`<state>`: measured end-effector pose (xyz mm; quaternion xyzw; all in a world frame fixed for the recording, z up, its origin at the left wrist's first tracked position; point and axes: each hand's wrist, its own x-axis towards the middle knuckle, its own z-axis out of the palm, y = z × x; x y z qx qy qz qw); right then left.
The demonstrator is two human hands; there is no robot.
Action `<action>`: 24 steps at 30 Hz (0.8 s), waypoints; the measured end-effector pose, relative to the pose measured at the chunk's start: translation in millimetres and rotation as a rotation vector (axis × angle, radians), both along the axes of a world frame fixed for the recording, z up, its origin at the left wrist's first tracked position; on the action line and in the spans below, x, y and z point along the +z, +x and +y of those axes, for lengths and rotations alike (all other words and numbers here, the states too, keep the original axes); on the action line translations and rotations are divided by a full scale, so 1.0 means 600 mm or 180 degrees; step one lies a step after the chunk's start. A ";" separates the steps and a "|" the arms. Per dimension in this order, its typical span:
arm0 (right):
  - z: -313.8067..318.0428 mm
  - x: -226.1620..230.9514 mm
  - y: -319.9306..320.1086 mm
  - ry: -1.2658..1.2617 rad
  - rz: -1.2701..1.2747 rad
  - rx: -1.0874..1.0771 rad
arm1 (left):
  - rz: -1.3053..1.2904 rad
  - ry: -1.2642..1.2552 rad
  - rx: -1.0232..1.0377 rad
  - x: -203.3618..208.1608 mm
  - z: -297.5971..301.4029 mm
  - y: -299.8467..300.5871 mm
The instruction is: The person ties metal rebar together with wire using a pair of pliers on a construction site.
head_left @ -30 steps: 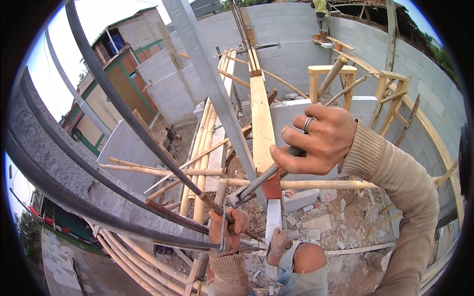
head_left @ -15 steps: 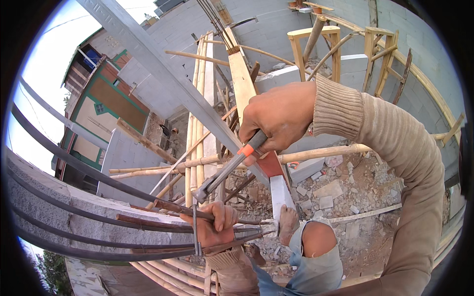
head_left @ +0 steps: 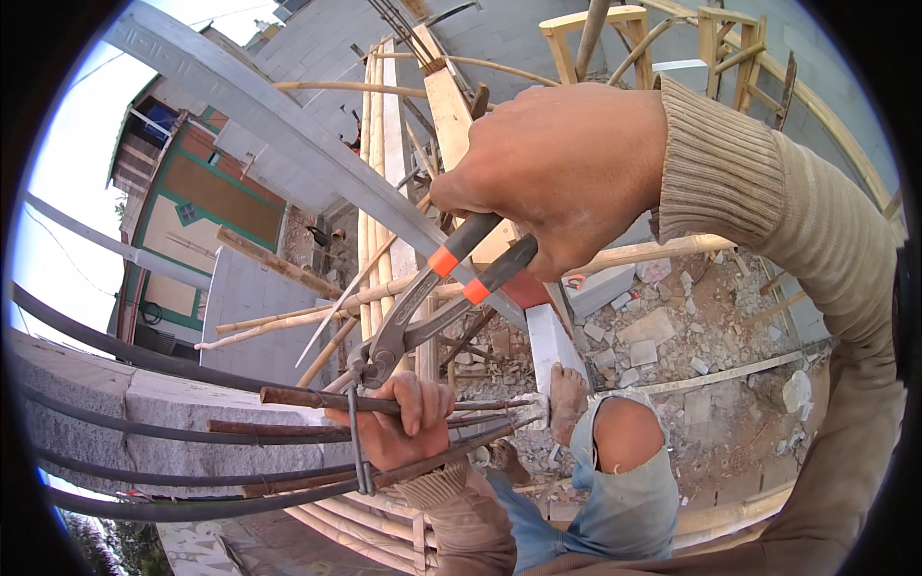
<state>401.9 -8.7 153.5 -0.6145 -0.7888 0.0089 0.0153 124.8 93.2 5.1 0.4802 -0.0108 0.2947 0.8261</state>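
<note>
My right hand [head_left: 567, 163] is closed round the spread black-and-orange handles of a pair of pincers [head_left: 392, 336]. Their jaws are at the upper end of a thin steel stirrup [head_left: 359, 437], which encircles several reinforcing bars [head_left: 192, 475]. Whether the jaws grip a wire there is too small to tell. Just below the jaws, my left hand [head_left: 408, 418] has its fingers curled over the upper rusty bar [head_left: 327, 398], beside the stirrup. The bars run from the left edge to a rough concrete end near my foot.
A grey block wall top [head_left: 163, 398] lies under the bars. A long grey beam [head_left: 288, 125] slants across in front of me. Bamboo poles [head_left: 370, 240] and a bare plank stand beyond it. Rubble [head_left: 643, 336] covers the ground below right. My bare foot [head_left: 568, 392] rests on a narrow white ledge.
The pincers' handles have gone from close together to spread apart. My right hand has come nearer and turned, and the jaws have shifted slightly left. My left hand keeps hold of the bar.
</note>
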 end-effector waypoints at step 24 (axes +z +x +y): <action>-0.034 0.013 -0.048 0.0136 0.0491 -0.1080 | 0.0048 0.0098 0.0197 -0.001 0.001 0.012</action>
